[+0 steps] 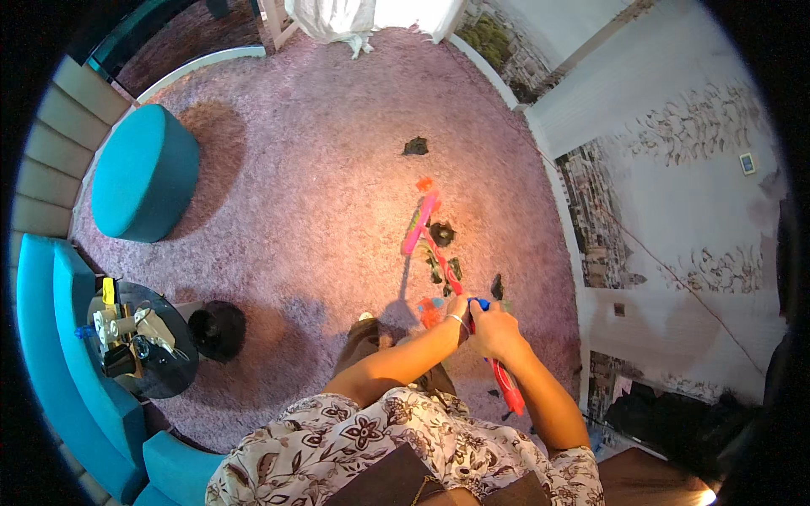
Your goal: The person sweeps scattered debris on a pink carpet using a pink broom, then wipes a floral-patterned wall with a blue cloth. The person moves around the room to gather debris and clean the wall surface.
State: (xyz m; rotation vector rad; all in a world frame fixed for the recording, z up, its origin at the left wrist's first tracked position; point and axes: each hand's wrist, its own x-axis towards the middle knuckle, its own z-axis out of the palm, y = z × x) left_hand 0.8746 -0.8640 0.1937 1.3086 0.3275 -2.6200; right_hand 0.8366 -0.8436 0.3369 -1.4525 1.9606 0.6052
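Both of my hands are closed around the red patterned handle of a broom. My left hand, with a pale band at the wrist, grips it just ahead of my right hand. A blue part shows between them. The handle's rear end sticks out beside my right forearm. Out in front, the pink broom head is at the carpet, near dark crumpled scraps and blurred red pieces. Another dark scrap lies farther off, and red and blue litter lies near my feet.
A pinkish shaggy carpet covers the floor. A teal ottoman and teal sofa stand at left. Beside the sofa, a round dark table holds several items, near a black round object. A mural wall bounds the right.
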